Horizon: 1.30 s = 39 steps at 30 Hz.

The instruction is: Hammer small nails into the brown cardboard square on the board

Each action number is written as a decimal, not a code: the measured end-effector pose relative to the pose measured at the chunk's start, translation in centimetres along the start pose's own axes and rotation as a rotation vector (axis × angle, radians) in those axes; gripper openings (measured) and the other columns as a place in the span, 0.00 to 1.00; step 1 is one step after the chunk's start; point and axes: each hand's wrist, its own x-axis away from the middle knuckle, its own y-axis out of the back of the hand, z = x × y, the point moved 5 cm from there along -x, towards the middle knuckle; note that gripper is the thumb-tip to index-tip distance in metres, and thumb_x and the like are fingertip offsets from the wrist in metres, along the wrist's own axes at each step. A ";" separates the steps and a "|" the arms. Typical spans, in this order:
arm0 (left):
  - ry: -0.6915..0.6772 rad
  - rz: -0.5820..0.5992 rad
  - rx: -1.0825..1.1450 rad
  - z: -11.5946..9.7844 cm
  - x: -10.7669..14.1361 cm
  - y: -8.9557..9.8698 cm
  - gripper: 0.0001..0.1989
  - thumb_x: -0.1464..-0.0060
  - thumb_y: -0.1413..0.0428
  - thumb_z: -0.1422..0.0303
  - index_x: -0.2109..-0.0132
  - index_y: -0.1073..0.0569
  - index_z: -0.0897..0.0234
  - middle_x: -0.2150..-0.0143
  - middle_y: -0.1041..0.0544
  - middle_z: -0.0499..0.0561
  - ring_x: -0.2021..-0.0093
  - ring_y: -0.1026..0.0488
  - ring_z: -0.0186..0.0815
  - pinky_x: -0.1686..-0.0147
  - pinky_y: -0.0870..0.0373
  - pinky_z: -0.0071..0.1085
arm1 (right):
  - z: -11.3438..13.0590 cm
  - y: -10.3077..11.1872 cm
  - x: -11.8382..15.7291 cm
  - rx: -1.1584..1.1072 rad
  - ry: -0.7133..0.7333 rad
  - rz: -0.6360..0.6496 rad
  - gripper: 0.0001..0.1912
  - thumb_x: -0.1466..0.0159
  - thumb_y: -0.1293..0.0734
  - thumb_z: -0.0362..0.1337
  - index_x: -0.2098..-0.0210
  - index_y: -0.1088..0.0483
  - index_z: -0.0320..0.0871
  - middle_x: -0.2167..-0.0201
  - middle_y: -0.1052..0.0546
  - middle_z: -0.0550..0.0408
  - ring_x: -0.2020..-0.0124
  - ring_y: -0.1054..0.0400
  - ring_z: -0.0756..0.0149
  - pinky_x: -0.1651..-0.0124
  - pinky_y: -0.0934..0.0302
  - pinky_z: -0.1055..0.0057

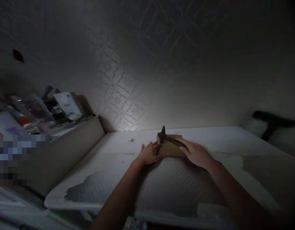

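A small tan box [170,147] sits on a white mattress [109,159] under dim light. My left hand [150,153] rests flat against the box's left side, fingers spread. My right hand [197,154] lies on the box's right side and grips the handle of a dark hammer-like tool [166,138]. The tool's head pokes up over the box's far left corner. Both forearms reach forward from the bottom of the view.
A low beige shelf [77,134] at the left carries clear containers, a white card and clutter. A patterned wall stands behind the mattress. A dark object lies on a pale cushion [272,123] at the far right. The mattress front edge is near me.
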 end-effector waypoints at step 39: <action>-0.002 0.002 0.003 0.0 0.0 0.0 0.36 0.49 0.54 0.43 0.37 0.45 0.52 0.34 0.47 0.52 0.34 0.55 0.51 0.41 0.63 0.62 | 0.2 0.0 -0.1 -0.020 0.007 0.022 0.22 0.35 0.45 0.36 0.41 0.43 0.50 0.49 0.29 0.52 0.50 0.33 0.57 0.51 0.39 0.61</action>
